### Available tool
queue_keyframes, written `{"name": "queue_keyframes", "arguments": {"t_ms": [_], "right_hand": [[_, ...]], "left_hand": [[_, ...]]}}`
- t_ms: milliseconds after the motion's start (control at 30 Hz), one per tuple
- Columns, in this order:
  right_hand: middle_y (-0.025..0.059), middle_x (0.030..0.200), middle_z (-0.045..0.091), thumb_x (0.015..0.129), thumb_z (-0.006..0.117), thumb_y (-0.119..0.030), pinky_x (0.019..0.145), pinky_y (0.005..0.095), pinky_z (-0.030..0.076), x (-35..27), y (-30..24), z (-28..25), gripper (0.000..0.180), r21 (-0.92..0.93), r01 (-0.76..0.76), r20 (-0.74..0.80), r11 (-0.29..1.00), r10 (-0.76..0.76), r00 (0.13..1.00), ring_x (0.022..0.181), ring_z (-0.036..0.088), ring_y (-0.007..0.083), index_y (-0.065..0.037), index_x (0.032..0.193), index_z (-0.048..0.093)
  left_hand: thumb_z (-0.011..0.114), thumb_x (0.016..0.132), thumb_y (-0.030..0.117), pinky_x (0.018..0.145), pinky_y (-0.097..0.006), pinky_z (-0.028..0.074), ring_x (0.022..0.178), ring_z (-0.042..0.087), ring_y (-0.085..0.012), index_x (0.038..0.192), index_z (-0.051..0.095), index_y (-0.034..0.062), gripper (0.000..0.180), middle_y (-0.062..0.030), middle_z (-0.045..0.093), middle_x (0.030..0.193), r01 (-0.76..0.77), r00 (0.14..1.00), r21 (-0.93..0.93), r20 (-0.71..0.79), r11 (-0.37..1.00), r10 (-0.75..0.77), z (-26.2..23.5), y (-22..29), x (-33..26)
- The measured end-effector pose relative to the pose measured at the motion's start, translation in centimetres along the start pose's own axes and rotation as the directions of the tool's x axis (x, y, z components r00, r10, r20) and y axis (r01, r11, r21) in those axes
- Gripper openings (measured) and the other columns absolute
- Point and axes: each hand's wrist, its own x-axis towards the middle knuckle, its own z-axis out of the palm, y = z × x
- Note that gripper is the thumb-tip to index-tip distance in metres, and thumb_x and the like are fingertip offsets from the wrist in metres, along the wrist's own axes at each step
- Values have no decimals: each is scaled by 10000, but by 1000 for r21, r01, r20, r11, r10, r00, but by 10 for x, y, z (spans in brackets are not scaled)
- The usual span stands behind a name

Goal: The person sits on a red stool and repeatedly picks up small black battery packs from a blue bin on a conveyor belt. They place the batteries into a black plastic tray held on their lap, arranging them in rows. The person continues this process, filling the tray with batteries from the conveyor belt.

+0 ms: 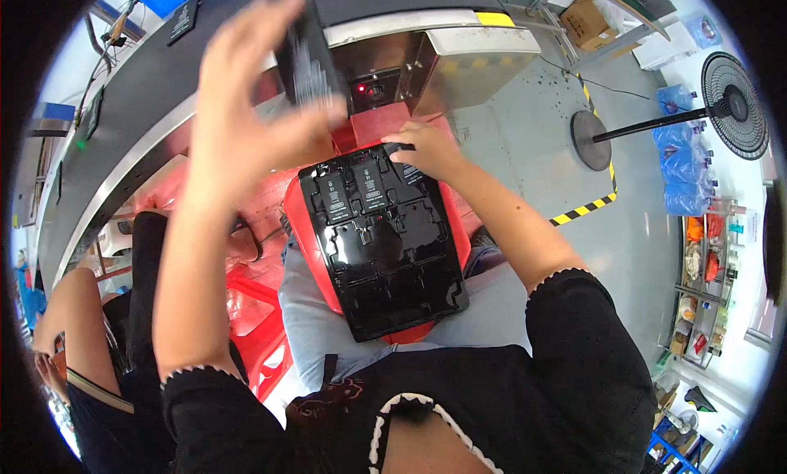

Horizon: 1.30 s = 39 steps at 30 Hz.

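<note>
A black molded plastic tray [398,281] rests on a red surface over my lap. Three flat black batteries [371,187] with white print lie in its far row of pockets; the nearer pockets hold none. My left hand [246,122], raised to the left beyond the tray, is smeared by motion. A similar flat black battery [307,60] is between its thumb and fingers. My right hand [426,150] is closed at the tray's far right corner, thumb and fingers pinching its edge beside the rightmost battery. The fingers partly cover that battery.
A dark conveyor belt [156,72] with a metal rim curves along the far left, carrying a few flat black pieces. A metal box [479,64] juts out beyond the tray. A person's arm [78,318] is at left. A standing fan [730,105] stands at right.
</note>
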Motion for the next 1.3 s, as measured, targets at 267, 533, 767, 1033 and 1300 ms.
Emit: {"name": "queue_keyframes", "arguments": {"t_ms": [267,533,767,1033,1300], "right_hand": [[112,911,696,783,739,-212,932,377,451,-8,5,5,299,81,-93,93,992,85,992,953,626,267,-72,1046,735],[117,1220,584,784,757,-228,978,393,428,-43,-72,-31,276,38,58,-144,998,-52,988,1093,546,271,-85,1018,725],[108,981,673,846,687,-178,852,325,491,41,-172,-164,272,-157,352,-427,923,-385,818,946,637,247,-17,1064,673],[226,1351,515,765,712,-274,1110,375,328,266,-88,-200,679,-564,252,-103,786,-370,923,1288,469,312,1,1345,495],[98,962,693,754,746,-184,756,333,506,219,-143,-255,285,-414,-108,-58,904,92,994,853,643,207,0,968,707]], "left_hand": [[858,564,197,1132,-569,236,1324,396,-347,1393,462,94,925,-120,478,1325,377,746,-22,600,926,-290,26,61,-182],[838,623,227,1156,-572,180,1360,354,-315,1370,495,136,827,-95,460,1351,367,701,3,656,930,-279,47,62,-235],[792,692,244,1137,-573,194,1352,367,-363,1356,518,114,730,-122,461,1358,404,762,-78,579,911,-289,64,64,-256],[736,788,176,1122,-595,227,1362,370,-343,1321,527,75,581,-125,456,1393,470,774,-162,548,868,-316,47,71,-222],[782,778,169,1030,-391,396,1187,549,-324,1216,630,67,475,-147,613,1244,54,960,276,-277,960,26,-43,-64,4]]}}
